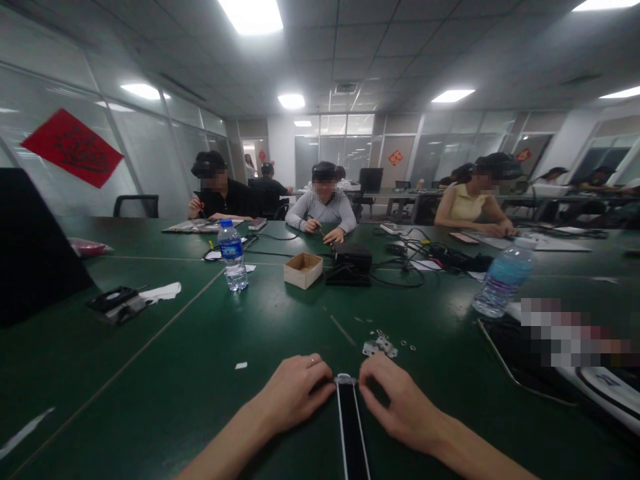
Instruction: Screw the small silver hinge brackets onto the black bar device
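Note:
A black strap with white edges [354, 433] runs away from me along the green table. At its far end is a small, pale piece like a metal fitting [345, 379], too small to make out fully. From the left, my left hand [299, 387], with a ring on one finger, pinches the edge of this fitting. My right hand [395, 399] has thumb and forefinger closed on its right side. Just beyond the right hand lies a small pile of metal plates [380, 345], with several little rings near it.
An open cardboard box [303, 271] stands ahead beside a black device [349, 263]. Water bottles stand at left [233, 257] and right [504, 277]. A phone [520, 360] lies at right, a black clip-like object [120, 303] at left. Several people sit across the table.

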`<state>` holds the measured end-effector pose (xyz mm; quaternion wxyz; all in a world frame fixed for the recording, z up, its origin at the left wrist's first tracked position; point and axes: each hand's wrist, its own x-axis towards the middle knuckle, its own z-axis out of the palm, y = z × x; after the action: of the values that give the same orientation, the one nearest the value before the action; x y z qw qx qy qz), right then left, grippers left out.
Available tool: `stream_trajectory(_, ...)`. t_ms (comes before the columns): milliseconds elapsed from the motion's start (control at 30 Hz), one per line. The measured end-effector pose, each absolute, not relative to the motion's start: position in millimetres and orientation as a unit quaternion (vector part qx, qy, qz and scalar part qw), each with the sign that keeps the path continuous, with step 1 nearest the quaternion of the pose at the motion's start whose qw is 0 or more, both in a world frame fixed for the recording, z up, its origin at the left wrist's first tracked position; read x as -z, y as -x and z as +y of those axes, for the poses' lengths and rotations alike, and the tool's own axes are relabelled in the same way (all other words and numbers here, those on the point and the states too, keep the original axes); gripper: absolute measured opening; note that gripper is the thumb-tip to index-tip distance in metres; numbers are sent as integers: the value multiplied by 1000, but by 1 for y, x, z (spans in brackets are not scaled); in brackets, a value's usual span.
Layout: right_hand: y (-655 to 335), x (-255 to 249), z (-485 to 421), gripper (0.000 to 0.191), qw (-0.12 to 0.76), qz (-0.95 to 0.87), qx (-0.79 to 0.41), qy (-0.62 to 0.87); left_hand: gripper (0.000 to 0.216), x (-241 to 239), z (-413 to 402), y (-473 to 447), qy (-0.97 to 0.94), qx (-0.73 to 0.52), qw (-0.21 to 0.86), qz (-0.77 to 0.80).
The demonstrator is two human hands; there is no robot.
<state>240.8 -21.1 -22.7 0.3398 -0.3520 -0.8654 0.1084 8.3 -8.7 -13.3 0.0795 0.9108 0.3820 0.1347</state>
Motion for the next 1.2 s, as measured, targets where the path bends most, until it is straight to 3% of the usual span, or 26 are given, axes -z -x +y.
stream_trajectory(1200, -242, 17, -19, 7, 291, -858, -169, 389, 10, 14, -8, -10, -908, -147, 95, 379)
